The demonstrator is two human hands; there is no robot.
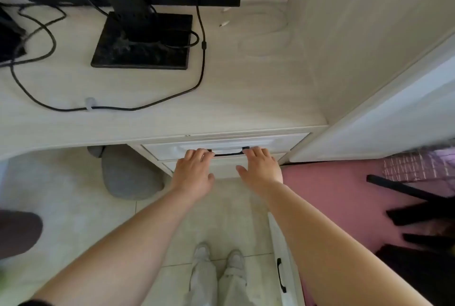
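Under the desk's right end sits a white top drawer (pixel 275 142) with a black bar handle (pixel 227 154). My left hand (pixel 194 172) reaches it palm down, straight fingers lying over the handle's left end. My right hand (pixel 261 170) does the same at the handle's right end, thumb spread inward. Both sets of fingertips touch the drawer front; neither hand is seen curling round the bar. The drawer front sits nearly flush with the desk's edge.
The pale wood desk (pixel 246 99) carries a black monitor stand (pixel 142 42) and black cables (pixel 110 108). A grey seat (pixel 130 177) is under the desk. A white panel with a black handle (pixel 280 275) stands by my right arm. A pink bed (pixel 332 195) lies right.
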